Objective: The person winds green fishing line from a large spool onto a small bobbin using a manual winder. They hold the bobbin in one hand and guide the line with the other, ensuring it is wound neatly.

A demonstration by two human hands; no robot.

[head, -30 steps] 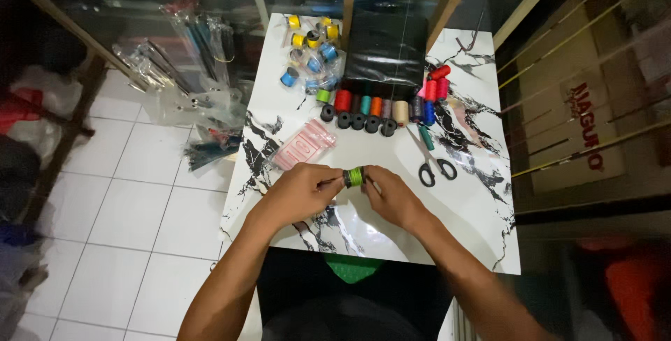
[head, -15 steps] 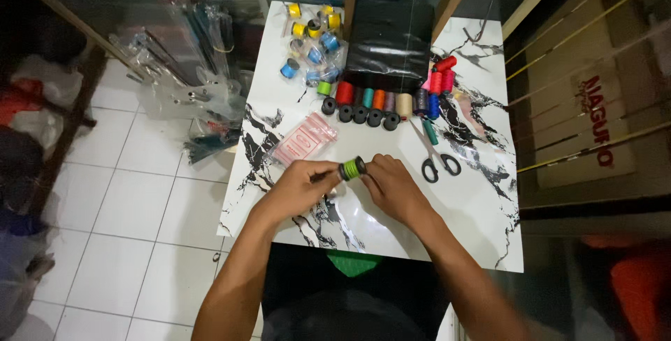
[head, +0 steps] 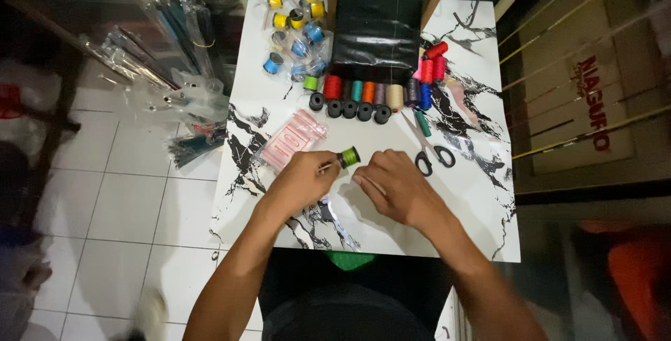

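A: Left hand (head: 302,177) has its fingers pinched on the green thread spool (head: 349,156), held just above the marble surface (head: 475,194).

B: And the right hand (head: 395,186)?

A: Beside the spool, fingers loosely curled, holding nothing I can see. Looks like thread handling; next needs a fine pinch at the spool's end.

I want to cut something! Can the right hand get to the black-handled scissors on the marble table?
Probably yes. The right hand rests just beside the black-handled scissors, with only bare white marble table between them and nothing in it that I can see.
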